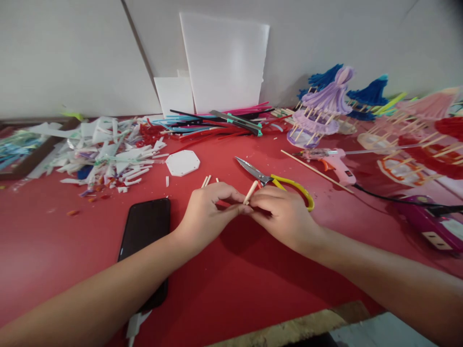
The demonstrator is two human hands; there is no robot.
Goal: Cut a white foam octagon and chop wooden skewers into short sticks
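Above the red table, my two hands meet fingertip to fingertip. Short pale wooden sticks stand tilted between them. My left hand pinches the sticks between thumb and fingers. Curled against the same sticks, the fingers of my right hand are closed on them too; how many sticks there are is partly hidden. Just behind my right hand lie scissors with yellow handles, blades partly apart. A few more wooden sticks show behind my left hand. Farther back rests a white eight-sided plate with small holes near its edge.
A black phone lies beside my left forearm. White scraps pile up at the back left, near pipe cleaners and a cutter knife. At right are a pink glue gun, a purple power strip and several carousel-like models.
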